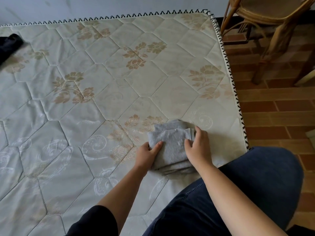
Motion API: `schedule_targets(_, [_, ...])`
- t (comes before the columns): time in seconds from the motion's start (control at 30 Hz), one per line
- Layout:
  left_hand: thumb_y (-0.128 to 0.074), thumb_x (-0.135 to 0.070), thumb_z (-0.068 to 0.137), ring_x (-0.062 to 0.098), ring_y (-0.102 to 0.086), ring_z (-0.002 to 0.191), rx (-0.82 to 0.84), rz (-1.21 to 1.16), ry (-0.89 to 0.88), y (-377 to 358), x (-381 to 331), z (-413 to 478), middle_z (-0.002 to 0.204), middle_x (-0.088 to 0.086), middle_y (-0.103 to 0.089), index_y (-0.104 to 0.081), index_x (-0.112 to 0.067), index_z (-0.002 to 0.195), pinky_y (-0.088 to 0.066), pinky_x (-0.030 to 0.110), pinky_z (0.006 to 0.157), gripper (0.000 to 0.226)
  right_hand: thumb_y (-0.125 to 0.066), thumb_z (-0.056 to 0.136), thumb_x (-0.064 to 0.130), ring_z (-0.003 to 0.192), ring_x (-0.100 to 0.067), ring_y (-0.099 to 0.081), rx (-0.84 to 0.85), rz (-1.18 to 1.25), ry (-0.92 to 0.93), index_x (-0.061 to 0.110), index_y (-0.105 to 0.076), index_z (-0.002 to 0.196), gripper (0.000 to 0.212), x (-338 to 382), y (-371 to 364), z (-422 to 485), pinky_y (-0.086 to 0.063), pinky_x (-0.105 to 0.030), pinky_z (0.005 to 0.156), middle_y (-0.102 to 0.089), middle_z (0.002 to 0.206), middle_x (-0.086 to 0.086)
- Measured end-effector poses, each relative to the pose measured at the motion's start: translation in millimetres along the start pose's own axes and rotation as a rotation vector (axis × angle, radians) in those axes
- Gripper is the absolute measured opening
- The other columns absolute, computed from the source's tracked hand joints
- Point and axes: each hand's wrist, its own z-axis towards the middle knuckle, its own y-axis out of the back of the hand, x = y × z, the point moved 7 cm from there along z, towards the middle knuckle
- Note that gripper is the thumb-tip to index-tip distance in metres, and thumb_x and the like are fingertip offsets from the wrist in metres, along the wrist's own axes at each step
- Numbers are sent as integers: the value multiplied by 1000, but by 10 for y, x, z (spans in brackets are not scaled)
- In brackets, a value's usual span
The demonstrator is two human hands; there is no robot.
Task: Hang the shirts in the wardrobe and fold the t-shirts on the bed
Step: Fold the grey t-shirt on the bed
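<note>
A grey t-shirt (172,145), folded into a small thick bundle, lies on the quilted mattress (102,92) near its right edge. My left hand (148,155) grips the bundle's left side, thumb on top. My right hand (198,147) holds its right side, fingers curled over the stacked layers. A dark garment (9,46) lies at the mattress's far left edge, partly cut off by the frame.
A rattan chair (271,23) stands on the brick-tile floor (272,113) beyond the mattress's right edge. My knee in dark jeans (252,189) rests at the mattress's near right corner. A pale wall runs behind the bed.
</note>
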Motion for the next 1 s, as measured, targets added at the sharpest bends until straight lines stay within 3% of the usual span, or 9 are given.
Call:
schedule_targets(0.07, [-64, -47, 84, 14, -61, 74, -25, 22, -28, -5, -10, -2, 79, -3, -65, -62, -13, 93, -46, 26, 60, 35, -59, 84, 17, 124, -39, -43, -49, -262, 289, -3, -41, 134, 57, 258, -83, -50, -40, -48, 101, -47, 133, -25])
schedule_targets(0.17, [-64, -37, 86, 17, -52, 62, -69, 72, -52, 12, -15, -2, 68, 3, -60, -58, -9, 81, -40, 31, 55, 30, -39, 83, 33, 129, -29, -34, 191, -503, 581, 6, -46, 134, 58, 541, -537, -272, -40, -55, 97, -49, 139, -14])
schedule_targets(0.27, [-60, -28, 88, 19, -49, 63, -71, 64, -39, 6, 14, 10, 71, 14, -61, -59, -2, 83, -44, 40, 61, 27, -28, 81, 38, 139, -22, -22, 385, -589, 584, 12, -35, 143, 68, 506, -819, -395, -36, -51, 103, -39, 148, -1])
schedule_targets(0.33, [-62, -32, 87, 18, -49, 60, -81, 80, -52, 10, -9, 4, 66, 7, -59, -58, -5, 79, -41, 34, 58, 29, -5, 80, 50, 144, -15, 15, 454, -621, 575, 18, 7, 149, 77, 401, -849, -348, -2, -40, 117, 7, 156, 7])
schedule_targets(0.43, [-64, -42, 85, 21, -59, 69, -87, 106, -77, -1, -35, 7, 75, 6, -65, -62, -7, 85, -47, 34, 62, 35, 34, 61, 71, 131, -11, 38, 482, -624, 493, 28, 30, 136, 86, 237, -735, -255, 38, -31, 98, 41, 140, 14])
schedule_targets(0.53, [-64, -44, 84, 24, -64, 79, -76, 68, -63, -10, -16, 15, 84, 9, -68, -63, -7, 92, -53, 40, 71, 38, 48, 53, 64, 130, -13, 39, 448, -658, 402, 30, 33, 134, 89, 135, -665, -197, 36, -34, 98, 47, 136, 14])
schedule_targets(0.7, [-66, -46, 82, 21, -66, 82, -53, 4, -26, -18, -4, -3, 88, 6, -69, -63, -11, 95, -56, 40, 73, 38, -10, 99, 49, 131, -4, 33, 464, -558, 198, 24, 29, 138, 60, 13, -494, -103, 5, -47, 115, 40, 138, 13])
schedule_targets(0.83, [-68, -39, 83, 20, -64, 87, 35, -154, 90, -53, -15, -62, 96, 6, -66, -60, -9, 103, -56, 31, 69, 37, -22, 103, 37, 135, -3, 28, 494, -393, 198, 22, 14, 148, 60, -5, -466, -67, 3, -46, 117, 31, 146, 14])
schedule_targets(1.0, [-65, -22, 87, 27, -60, 103, 301, -344, 228, -179, -149, -188, 111, 11, -61, -52, -8, 118, -54, 40, 84, 37, -55, 92, 9, 143, -9, -14, 241, 113, 185, 17, -40, 142, 53, 35, -166, 5, -24, -45, 115, -17, 153, 14])
